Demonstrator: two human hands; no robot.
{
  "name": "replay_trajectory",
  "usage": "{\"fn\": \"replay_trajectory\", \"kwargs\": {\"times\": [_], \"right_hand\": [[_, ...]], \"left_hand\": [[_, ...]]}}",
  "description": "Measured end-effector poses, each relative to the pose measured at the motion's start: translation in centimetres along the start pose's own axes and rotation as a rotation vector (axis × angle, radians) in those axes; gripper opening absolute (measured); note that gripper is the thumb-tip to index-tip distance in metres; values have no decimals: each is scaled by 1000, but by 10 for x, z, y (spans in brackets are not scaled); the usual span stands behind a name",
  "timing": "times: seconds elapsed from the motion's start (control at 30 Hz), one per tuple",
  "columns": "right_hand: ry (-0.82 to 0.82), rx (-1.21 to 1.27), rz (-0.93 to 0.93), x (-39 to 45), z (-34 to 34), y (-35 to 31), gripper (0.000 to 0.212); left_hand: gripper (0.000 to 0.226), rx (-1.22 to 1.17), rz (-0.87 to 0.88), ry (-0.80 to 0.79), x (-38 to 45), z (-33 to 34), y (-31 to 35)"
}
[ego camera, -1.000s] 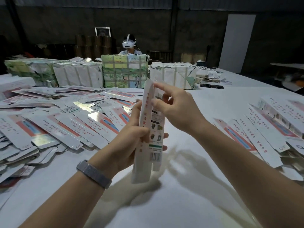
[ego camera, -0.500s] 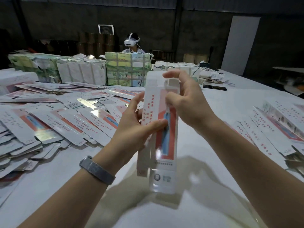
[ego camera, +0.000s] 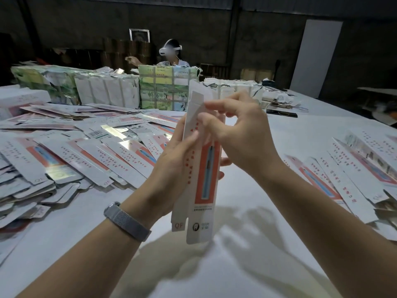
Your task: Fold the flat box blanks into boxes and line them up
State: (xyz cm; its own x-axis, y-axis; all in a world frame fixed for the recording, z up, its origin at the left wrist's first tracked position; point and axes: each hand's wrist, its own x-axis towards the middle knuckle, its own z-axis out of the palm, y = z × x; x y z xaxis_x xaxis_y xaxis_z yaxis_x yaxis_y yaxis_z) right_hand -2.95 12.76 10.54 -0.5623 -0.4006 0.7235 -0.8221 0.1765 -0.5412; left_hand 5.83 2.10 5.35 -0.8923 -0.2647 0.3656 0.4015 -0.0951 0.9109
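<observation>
A long white box blank (ego camera: 206, 181) with a red panel and a blue toothbrush picture stands upright in front of me above the white table (ego camera: 225, 265). My left hand (ego camera: 171, 160) grips its middle from the left, thumb on the printed face. My right hand (ego camera: 238, 130) pinches the upper part near the top flap, fingers curled over the front. The bottom flaps hang free. Several flat blanks (ego camera: 86, 151) lie spread over the table on my left, and a row of further blanks (ego camera: 343, 168) lies on my right.
Wrapped bundles of stock (ego camera: 167, 89) stand in a line across the far side of the table. Behind them sits a person wearing a white headset (ego camera: 170, 50). A dark phone-like object (ego camera: 281, 112) lies at the far right.
The blank has turned slightly and its top flap now sticks up. My right hand has slid lower on the upper part, curling its fingers over the front. The view has moved closer.
</observation>
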Motion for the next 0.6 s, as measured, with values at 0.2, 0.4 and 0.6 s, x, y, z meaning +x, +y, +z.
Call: {"fn": "replay_trajectory", "kwargs": {"times": [0.2, 0.4, 0.6], "right_hand": [[-98, 190, 204, 7, -13, -3, 14], [-290, 198, 337, 22, -31, -1, 25], [-344, 220, 306, 25, -36, -3, 25]], "left_hand": [[68, -64, -179, -96, -4, 2, 1], [78, 19, -197, -181, -3, 5, -2], [90, -34, -265, -100, -7, 17, -5]]}}
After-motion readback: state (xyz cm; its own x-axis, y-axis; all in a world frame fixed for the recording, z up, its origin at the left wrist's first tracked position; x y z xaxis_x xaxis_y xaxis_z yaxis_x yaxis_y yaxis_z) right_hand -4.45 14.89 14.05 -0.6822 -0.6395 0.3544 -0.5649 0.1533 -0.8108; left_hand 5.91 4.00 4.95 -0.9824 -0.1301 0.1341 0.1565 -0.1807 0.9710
